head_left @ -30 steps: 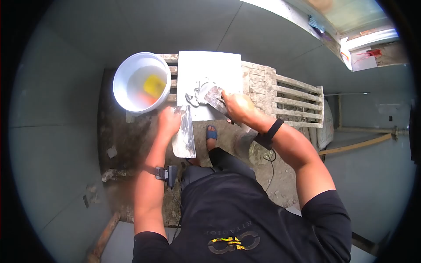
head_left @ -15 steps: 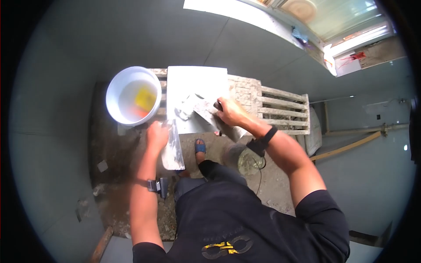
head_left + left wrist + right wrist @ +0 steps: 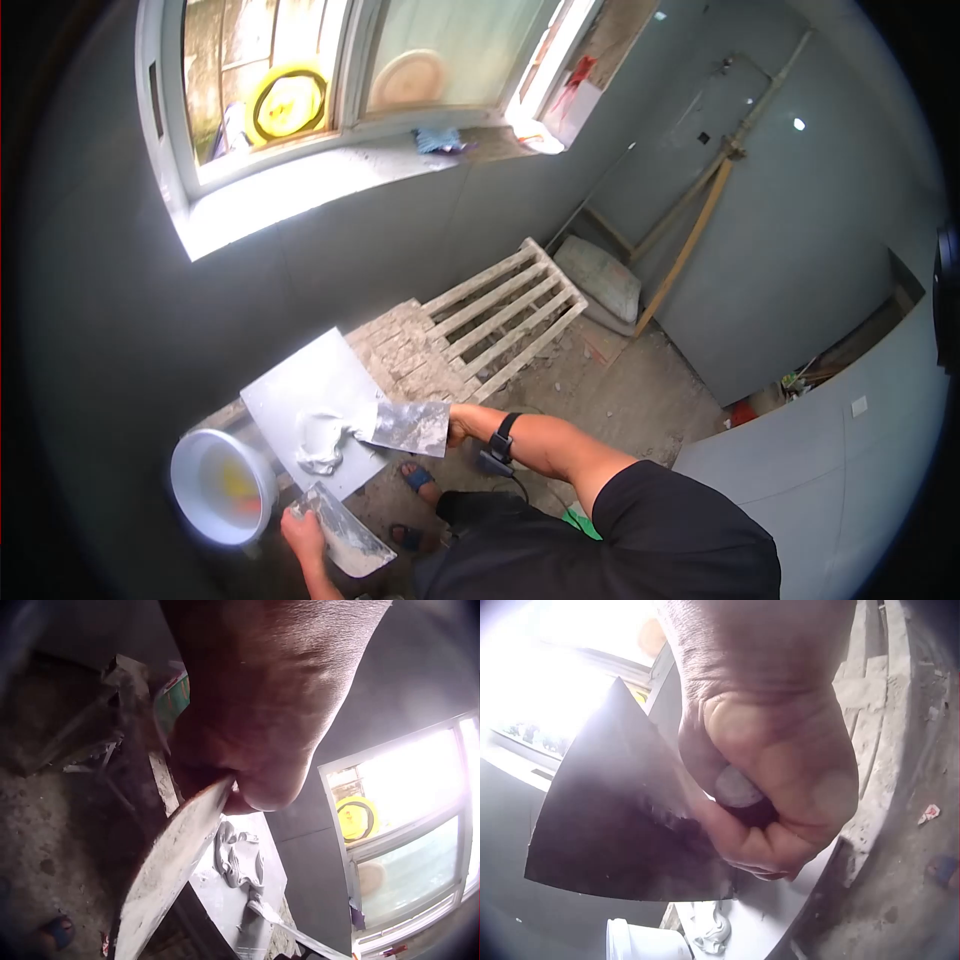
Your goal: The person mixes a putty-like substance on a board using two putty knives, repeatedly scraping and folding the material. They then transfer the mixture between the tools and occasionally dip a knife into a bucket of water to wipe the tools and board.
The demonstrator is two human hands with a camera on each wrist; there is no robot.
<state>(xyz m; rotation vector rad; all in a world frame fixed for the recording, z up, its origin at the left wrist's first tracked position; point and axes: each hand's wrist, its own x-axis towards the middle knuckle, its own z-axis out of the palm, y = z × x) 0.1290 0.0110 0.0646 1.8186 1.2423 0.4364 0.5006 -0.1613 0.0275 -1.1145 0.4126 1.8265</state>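
My right hand [image 3: 458,424] grips the handle of a wide putty knife [image 3: 615,814], its fingers wrapped round it in the right wrist view. In the head view the blade reaches left over the edge of a white board [image 3: 300,375], its tip beside a mound of white putty [image 3: 322,440]. My left hand [image 3: 302,532] pinches one end of a flat metal scraper [image 3: 352,545], thumb against the sheet. This scraper is smeared with putty and stands off the board's near edge. The left wrist view shows the putty [image 3: 241,855] in soft folds on the board.
A white bucket [image 3: 190,490] with something yellow and orange inside stands left of the board. The board lies on a dirty slatted bench [image 3: 510,300]. A bright window [image 3: 440,70] opens above; a sack [image 3: 598,280] leans by the far wall.
The head view has swung right and up, bringing in the window and far wall. The putty knife now points left from my right hand beside the putty. My left hand still holds the scraper.
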